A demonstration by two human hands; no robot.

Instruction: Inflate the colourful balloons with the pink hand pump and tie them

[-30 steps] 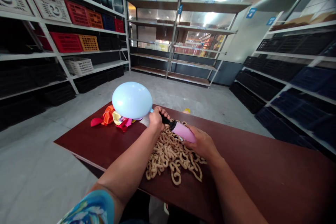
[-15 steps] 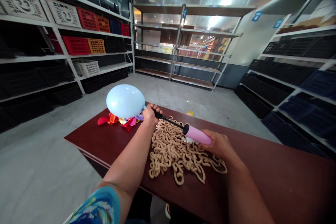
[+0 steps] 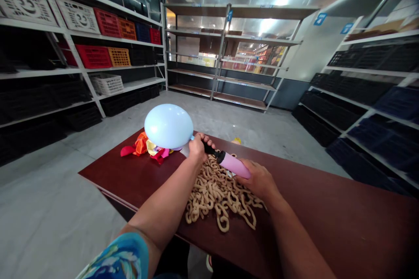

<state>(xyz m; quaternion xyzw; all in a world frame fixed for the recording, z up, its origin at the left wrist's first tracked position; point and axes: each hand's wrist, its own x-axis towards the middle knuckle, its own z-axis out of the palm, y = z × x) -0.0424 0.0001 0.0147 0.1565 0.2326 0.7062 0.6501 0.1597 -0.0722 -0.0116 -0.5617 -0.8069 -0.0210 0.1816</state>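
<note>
A pale blue inflated balloon (image 3: 168, 125) hangs over the far left part of the dark red table (image 3: 327, 209). My left hand (image 3: 198, 148) is closed around the balloon's neck and the black nozzle end of a hand pump. My right hand (image 3: 258, 179) grips the pump's pink barrel (image 3: 234, 165), pushed in close to the nozzle. Under both hands lies a heap of tan chain links (image 3: 219, 192).
A pile of flat coloured balloons (image 3: 147, 148) lies behind the blue one, and a small yellow piece (image 3: 235, 141) at the table's far edge. Shelving with coloured and black crates lines the left, back and right walls. Grey floor surrounds the table.
Half a second ago the pump's rod was drawn out with my right hand further right; now the barrel is pushed back in toward my left hand. The balloon looks slightly fuller.
</note>
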